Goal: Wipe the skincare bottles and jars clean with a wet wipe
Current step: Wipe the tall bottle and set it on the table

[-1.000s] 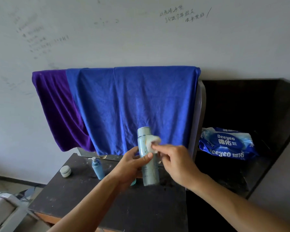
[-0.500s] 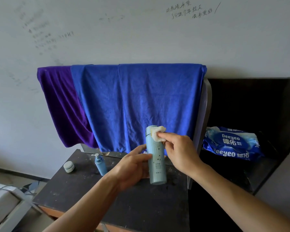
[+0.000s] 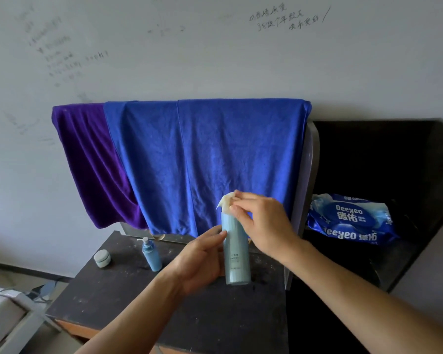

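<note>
Over the middle of the dusty dark table top [image 3: 113, 297], in my one head view, I see the tall pale blue cylindrical bottle [image 3: 235, 254] held close to upright. Its long axis runs almost vertical, the cap end points up toward the towels, and the flat base points down at the table. I cannot tell whether the base touches the surface or hangs just above it. The left hand [image 3: 200, 259] grips the bottle's lower half from the left, thumb on the near side and fingers curled round the body. The right hand [image 3: 264, 226] comes in from the right and pinches a crumpled white wet wipe [image 3: 226, 201] between its fingertips, pressing it onto the very top of the bottle so the cap is hidden. Left of the held bottle, a small pale blue pump bottle [image 3: 151, 256] stands upright on the table with its white nozzle facing left. A squat white round jar [image 3: 102, 258] sits further left, apart from it. Behind them a bright blue towel [image 3: 215, 162] and a purple towel [image 3: 92, 162] hang side by side. To the right, a blue soft pack of wipes [image 3: 351, 221] lies in a dark open cabinet [image 3: 394, 154]. Handwriting marks the pale wall [image 3: 164, 60] above.
</note>
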A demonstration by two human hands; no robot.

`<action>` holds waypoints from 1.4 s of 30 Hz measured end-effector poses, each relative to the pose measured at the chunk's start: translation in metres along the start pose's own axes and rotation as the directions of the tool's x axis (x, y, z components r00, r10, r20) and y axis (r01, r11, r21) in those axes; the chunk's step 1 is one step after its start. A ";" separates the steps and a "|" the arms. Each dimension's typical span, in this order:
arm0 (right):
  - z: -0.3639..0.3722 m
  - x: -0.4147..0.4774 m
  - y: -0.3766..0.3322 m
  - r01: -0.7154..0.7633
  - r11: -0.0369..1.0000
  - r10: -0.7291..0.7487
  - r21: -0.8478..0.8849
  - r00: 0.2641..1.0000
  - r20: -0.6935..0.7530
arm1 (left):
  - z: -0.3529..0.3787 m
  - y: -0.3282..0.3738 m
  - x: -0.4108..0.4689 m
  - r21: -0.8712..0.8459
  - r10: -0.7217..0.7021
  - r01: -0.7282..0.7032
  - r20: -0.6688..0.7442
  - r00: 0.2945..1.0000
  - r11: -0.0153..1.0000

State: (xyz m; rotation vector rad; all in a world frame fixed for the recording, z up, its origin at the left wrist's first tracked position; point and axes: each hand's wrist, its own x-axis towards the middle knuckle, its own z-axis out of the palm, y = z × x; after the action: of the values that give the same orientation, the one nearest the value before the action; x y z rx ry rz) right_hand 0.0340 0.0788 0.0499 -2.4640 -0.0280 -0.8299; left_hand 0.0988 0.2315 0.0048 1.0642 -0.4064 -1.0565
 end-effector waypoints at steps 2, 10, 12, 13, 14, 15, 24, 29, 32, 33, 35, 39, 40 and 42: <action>0.013 -0.025 -0.004 0.035 0.999 -0.036 -0.027 0.998 -0.053 | 0.000 0.000 0.000 -0.038 0.025 -0.025 0.002 1.000 0.999; -0.009 -0.027 0.020 -0.178 0.971 0.190 0.162 0.980 -0.065 | -0.030 0.006 0.003 -0.165 0.049 -0.045 0.016 0.999 0.985; -0.006 -0.009 0.018 -0.194 0.967 0.214 0.169 0.970 -0.114 | -0.023 0.008 0.008 -0.167 0.053 -0.045 0.044 0.998 0.985; -0.001 -0.008 0.013 -0.173 0.972 0.190 0.157 0.977 -0.098 | -0.020 0.010 0.010 -0.158 0.060 -0.052 0.041 0.997 0.986; 0.006 -0.013 0.007 -0.141 0.980 0.153 0.143 0.985 -0.075 | -0.017 0.012 0.012 -0.150 0.069 -0.064 0.024 0.997 0.987; 0.011 -0.024 0.000 -0.100 0.986 0.109 0.132 0.992 -0.060 | -0.016 0.013 0.013 -0.144 0.079 -0.078 0.000 0.997 0.987; -0.006 -0.063 0.008 -0.026 0.992 0.035 0.120 0.997 -0.067 | -0.030 0.011 0.010 -0.118 0.111 -0.130 -0.152 0.982 0.984; 0.013 -0.043 -0.002 -0.006 1.000 0.005 0.012 1.000 0.018 | -0.016 0.009 0.017 -0.064 0.095 -0.104 -0.127 0.987 0.993; 0.014 -0.085 0.000 0.103 0.995 -0.101 -0.004 0.980 0.171 | -0.028 0.010 0.012 -0.045 0.083 -0.095 -0.227 0.970 0.994; 0.010 -0.092 0.005 0.090 0.996 -0.093 0.024 0.972 0.214 | -0.032 0.008 0.009 -0.037 0.084 -0.097 -0.260 0.962 0.995; 0.004 -0.088 0.018 0.012 0.998 -0.024 0.068 0.985 0.172 | -0.035 0.003 0.005 -0.025 0.068 -0.078 -0.288 0.955 0.997; -0.007 -0.038 0.021 -0.052 0.996 0.057 0.076 0.997 -0.057 | -0.018 -0.003 0.002 0.056 0.023 -0.009 -0.256 0.966 0.998; -0.007 -0.025 0.018 -0.043 0.997 0.048 0.071 0.995 -0.083 | -0.012 -0.004 0.001 0.073 0.023 -0.006 -0.232 0.972 0.997; 0.000 -0.008 0.010 -0.019 0.998 0.025 0.062 0.995 -0.092 | -0.003 -0.007 0.000 0.096 0.026 -0.008 -0.186 0.982 0.995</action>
State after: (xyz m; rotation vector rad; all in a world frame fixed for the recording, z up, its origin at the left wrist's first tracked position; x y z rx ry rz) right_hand 0.0296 0.0713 0.0402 -2.3625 0.0077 -0.9197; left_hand 0.0975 0.2321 -0.0030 1.2315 -0.3151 -0.9194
